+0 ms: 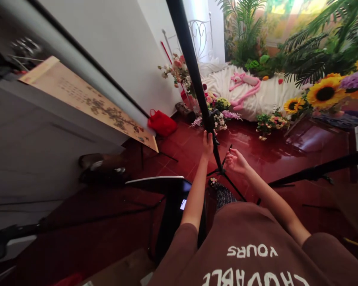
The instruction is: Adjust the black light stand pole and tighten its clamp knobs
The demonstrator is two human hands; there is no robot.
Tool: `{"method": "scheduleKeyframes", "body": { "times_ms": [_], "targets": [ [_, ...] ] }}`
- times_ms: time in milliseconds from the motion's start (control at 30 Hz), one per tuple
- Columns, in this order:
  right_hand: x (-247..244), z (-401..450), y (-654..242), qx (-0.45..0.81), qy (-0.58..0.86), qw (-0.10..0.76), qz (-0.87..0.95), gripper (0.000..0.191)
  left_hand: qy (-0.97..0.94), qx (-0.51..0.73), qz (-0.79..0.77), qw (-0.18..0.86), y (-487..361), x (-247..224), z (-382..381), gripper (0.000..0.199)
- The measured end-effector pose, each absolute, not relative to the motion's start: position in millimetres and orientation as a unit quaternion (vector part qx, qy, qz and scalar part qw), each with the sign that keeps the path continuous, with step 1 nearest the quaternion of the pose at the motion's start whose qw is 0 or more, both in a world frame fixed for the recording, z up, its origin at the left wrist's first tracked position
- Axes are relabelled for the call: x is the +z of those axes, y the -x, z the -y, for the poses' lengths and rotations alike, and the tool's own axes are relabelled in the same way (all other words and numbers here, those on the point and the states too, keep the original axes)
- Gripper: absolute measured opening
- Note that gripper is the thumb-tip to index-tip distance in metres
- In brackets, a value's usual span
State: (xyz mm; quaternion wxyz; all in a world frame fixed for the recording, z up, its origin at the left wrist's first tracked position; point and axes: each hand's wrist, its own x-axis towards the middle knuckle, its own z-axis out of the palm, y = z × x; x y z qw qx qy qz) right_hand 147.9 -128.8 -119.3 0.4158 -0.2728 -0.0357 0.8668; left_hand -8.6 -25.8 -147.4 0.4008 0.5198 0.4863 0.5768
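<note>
A black tripod stand point(198, 81) rises at a slant in the middle of the head view, its legs spread on the floor. My left hand point(208, 143) is closed against the pole just below a dark clamp collar point(209, 118). Part of that grip is hidden behind the pole. To the right of the pole, my right hand point(236, 160) is raised with loosely bent fingers and holds nothing that I can make out. One thin stand leg shows beside its fingertips.
A dark-topped table point(170, 222) stands close by my left arm. Beyond it are a hanging scroll point(98, 103) and a red bag point(162, 123). Flowers point(220, 105) and a draped white platform point(274, 93) lie ahead. Another black stand point(319, 171) crosses on the right.
</note>
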Motion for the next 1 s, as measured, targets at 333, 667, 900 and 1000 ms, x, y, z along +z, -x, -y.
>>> {"method": "scheduleKeyframes", "body": {
  "times_ms": [333, 667, 900, 1000],
  "targets": [
    [-100.1, 76.2, -97.2, 0.906, 0.160, 0.390, 0.050, 0.050, -0.538, 0.574, -0.476, 0.393, 7.7, -143.3, 24.3, 0.058],
    [-92.7, 69.0, -106.8, 0.555, 0.476, 0.452, 0.511, 0.041, -0.528, 0.580, -0.424, 0.453, 12.2, -132.5, 28.4, 0.055],
    [-66.8, 82.5, -125.3, 0.287, 0.516, 0.329, 0.737, 0.022, -0.508, 0.580, -0.424, 0.475, 13.1, -136.3, 26.7, 0.050],
    [-78.2, 94.2, -131.9, 0.317, 0.495, 0.357, 0.726, 0.022, -0.518, 0.584, -0.436, 0.448, 11.9, -134.4, 28.3, 0.052]
  ]
}}
